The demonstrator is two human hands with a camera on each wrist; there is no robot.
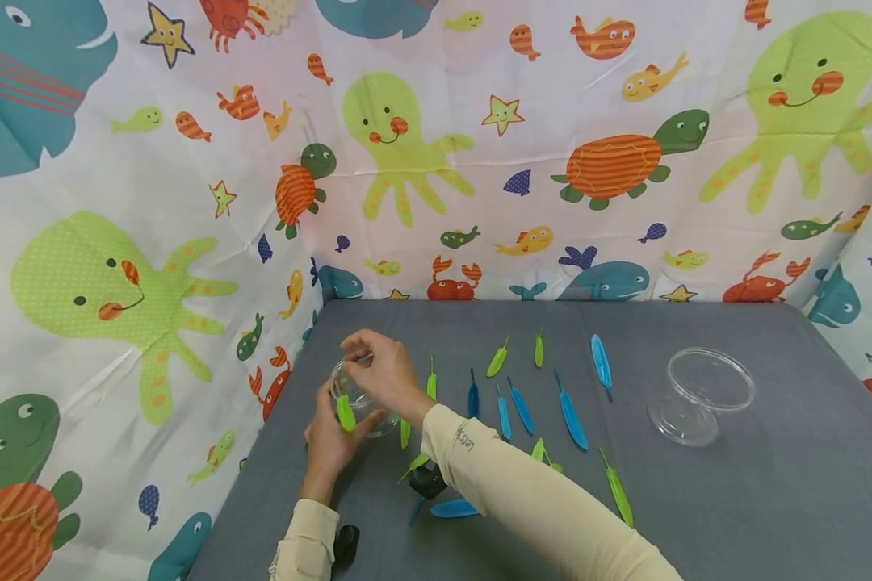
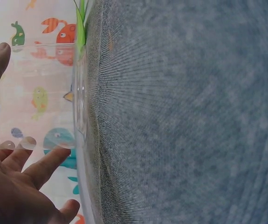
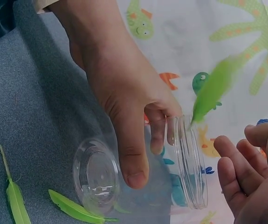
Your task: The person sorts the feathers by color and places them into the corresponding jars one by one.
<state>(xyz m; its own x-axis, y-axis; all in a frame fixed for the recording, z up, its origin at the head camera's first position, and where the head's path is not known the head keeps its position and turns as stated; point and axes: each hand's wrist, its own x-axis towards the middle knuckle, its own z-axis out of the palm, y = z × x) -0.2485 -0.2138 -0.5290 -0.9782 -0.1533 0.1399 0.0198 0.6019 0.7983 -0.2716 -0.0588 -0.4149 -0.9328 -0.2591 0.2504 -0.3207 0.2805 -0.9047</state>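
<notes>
My left hand (image 1: 329,440) grips a clear footed cup (image 3: 189,163), its thumb on the near side and fingers on the other. The cup's round base (image 3: 96,175) is near the table. A green feather (image 1: 345,413) sits at the cup's edge by the left hand; in the right wrist view its blurred vane (image 3: 215,86) sticks outward, the quill end at the rim. Over the rim, my right hand (image 1: 387,375) has its fingers loosely bent and apart, with nothing visible between them. In the left wrist view, left fingers (image 2: 45,168) spread around the clear wall.
A second clear footed cup (image 1: 712,379) stands at the right on the grey table (image 1: 792,484). Between the cups lie several blue feathers (image 1: 570,420) and several green feathers (image 1: 616,488). A curtain (image 1: 421,186) printed with sea animals hangs behind and to the left.
</notes>
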